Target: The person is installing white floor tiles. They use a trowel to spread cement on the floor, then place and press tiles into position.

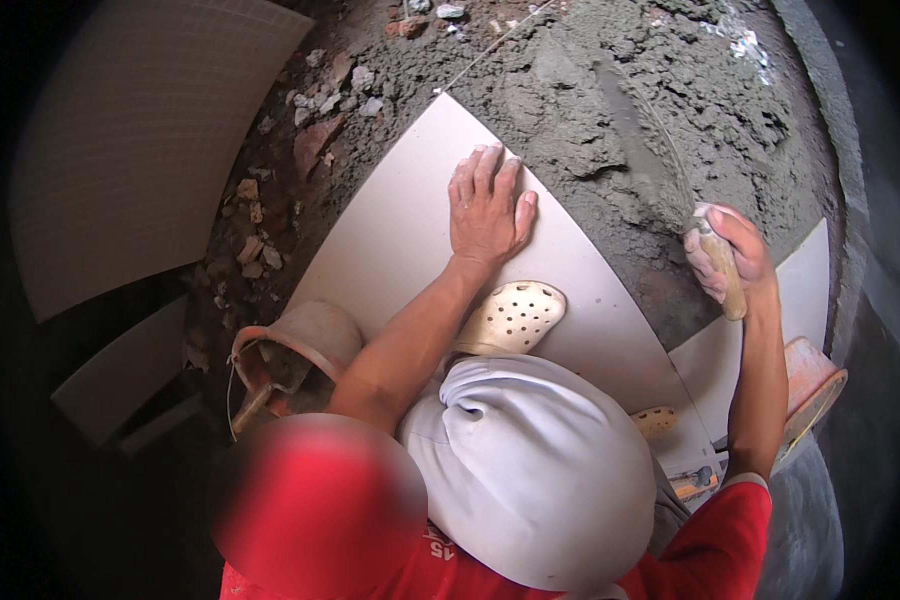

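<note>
My left hand lies flat on a large pale floor tile, fingers stretched toward its far edge. My right hand grips the wooden handle of a trowel. The trowel's grey-smeared blade reaches away from me over wet grey mortar, which is lumpy in places and smoothed near the blade. Mortar borders the far right side of the tile. A thin string runs off from the tile's far corner. Beneath me, a cream perforated clog rests on the tile.
A bucket with a tool handle in it stands left of my left forearm. Broken brick and stones litter the left ground. Larger tiles lie farther left. Another tile and a plastering float are by my right arm.
</note>
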{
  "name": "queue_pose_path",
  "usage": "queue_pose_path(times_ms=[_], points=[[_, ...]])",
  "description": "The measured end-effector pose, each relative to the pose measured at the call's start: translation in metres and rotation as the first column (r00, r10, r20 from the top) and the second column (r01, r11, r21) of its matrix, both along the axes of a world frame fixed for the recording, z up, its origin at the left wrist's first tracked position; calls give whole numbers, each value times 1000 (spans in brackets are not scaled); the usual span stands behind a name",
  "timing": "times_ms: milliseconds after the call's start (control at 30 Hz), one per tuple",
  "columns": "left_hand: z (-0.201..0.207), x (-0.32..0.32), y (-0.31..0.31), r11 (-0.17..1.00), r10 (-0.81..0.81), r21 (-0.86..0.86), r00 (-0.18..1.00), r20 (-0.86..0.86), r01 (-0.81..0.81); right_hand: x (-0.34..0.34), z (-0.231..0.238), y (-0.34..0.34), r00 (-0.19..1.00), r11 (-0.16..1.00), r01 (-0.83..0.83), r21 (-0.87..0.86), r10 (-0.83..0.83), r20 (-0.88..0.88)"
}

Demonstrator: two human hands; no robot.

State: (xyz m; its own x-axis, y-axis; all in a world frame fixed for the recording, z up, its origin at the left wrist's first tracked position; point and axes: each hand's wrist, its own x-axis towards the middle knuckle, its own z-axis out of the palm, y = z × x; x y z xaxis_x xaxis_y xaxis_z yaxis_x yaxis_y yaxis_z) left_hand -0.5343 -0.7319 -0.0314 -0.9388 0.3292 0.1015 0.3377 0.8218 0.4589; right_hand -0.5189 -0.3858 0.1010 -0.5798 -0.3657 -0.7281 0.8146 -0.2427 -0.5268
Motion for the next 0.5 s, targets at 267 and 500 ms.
queue_pose_path(times_ms=[267,500], points=[[1,0,1,1000,-1,-3,1000,-2,1,42,30,-27,941,680,-244,691,339,-2],[-1,4,0,1000,-1,-2,1000,5,1,40,-28,-60,813,507,-323,799,581,-40]])
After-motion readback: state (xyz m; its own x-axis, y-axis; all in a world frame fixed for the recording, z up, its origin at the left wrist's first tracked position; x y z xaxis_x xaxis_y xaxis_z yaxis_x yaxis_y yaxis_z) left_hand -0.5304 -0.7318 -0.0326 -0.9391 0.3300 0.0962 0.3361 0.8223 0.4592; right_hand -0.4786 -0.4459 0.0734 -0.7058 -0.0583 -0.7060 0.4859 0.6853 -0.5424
